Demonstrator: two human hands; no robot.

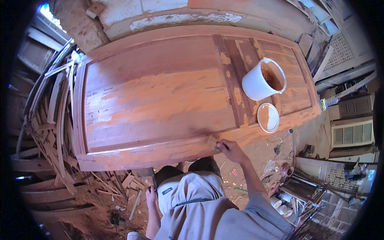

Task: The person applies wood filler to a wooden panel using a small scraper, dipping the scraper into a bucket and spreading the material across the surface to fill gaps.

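Head cam: grips a scraper point(213, 142) w/ R hand point(228, 148), just below & R of frame ctr, fingers wrapped round handle, blade pointing up-left. Reaches w/ it to the near long edge of a wooden door point(120, 134); can't tell if blade is touching. Holds L hand point(151, 196) low, btm of frame L of ctr, beside the grey shirt point(192, 222), fingers curled in; can't tell whether grasping the dark flat piece point(143, 172) just above. Shows the door flat across upper & mid frame, reddish-brown, w/ a lg panel L & ctr and a narrower one R. Shows orange filler point(176, 94) streaked broadly over both panels & along near edge. Shows a white bucket point(255, 85) standing on the door, R of ctr, w/ orange-brown stuff inside; also a round white lid point(273, 120), part smeared orange, lying on the door just below bucket, nr edge. Shows piled wood offcuts point(51, 150) along L side of frame, sm. debris on the brown floor point(256, 160) R of R arm, and white tubs point(282, 209) lower R.
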